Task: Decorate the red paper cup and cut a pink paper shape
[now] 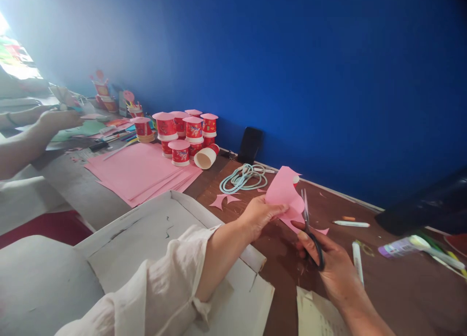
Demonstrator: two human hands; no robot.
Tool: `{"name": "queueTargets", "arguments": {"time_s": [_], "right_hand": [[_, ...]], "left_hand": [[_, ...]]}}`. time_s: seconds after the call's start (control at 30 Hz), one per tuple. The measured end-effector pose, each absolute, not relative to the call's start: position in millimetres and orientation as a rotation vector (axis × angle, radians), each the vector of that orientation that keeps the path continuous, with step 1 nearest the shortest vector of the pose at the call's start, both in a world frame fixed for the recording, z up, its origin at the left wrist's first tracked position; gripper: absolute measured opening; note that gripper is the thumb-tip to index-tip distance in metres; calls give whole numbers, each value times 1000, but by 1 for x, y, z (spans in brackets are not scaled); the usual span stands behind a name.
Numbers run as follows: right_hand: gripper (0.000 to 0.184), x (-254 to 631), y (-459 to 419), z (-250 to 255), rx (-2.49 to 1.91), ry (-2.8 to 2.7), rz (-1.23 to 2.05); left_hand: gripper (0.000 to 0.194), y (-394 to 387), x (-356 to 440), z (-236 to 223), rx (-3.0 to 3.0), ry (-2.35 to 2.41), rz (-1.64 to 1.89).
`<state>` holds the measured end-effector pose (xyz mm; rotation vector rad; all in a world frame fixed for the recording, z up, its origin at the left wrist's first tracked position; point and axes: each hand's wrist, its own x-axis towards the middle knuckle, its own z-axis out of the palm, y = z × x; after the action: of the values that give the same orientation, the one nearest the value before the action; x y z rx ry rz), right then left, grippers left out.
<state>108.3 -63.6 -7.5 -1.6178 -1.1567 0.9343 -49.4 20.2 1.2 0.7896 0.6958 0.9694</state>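
A sheet of pink paper (283, 186) with a curved cut edge is pinched in my left hand (260, 214), thumb on top. My right hand (323, 258) is closed around the black handles of a pair of scissors (311, 231). The scissor blades point away from me at the paper's right edge and stand slightly apart. A pink strip hangs below the cut edge, near the right fingers. Pink offcuts (222, 201) lie on the brown table (401, 292) left of my left hand.
Red paper cups (180, 153) topped with pink discs stand beside stacked pink sheets (134, 168). A coiled pale-blue cable (241, 178) and a phone (250, 144) are near the blue wall. Markers (357, 260) and a glue bottle (397, 247) lie right. Another person's hand (60, 119) works far left.
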Motion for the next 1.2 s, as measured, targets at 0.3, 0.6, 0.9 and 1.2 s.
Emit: {"name": "queueTargets", "arguments": {"time_s": [0.3,0.6,0.9,1.2], "right_hand": [[72,113,-60,-9,-1646,-1238,925],[68,116,-60,-13,-1666,-1267,859],[68,111,-62,-8,-1672,-1234,865],[77,114,-60,-12,-1639,-1131,970]], "left_hand": [[53,19,-50,2,787,691,950],[49,21,-50,0,799,690,968],[50,20,-49,2,764,681,980],[24,22,-54,14,796,724,1024]]}}
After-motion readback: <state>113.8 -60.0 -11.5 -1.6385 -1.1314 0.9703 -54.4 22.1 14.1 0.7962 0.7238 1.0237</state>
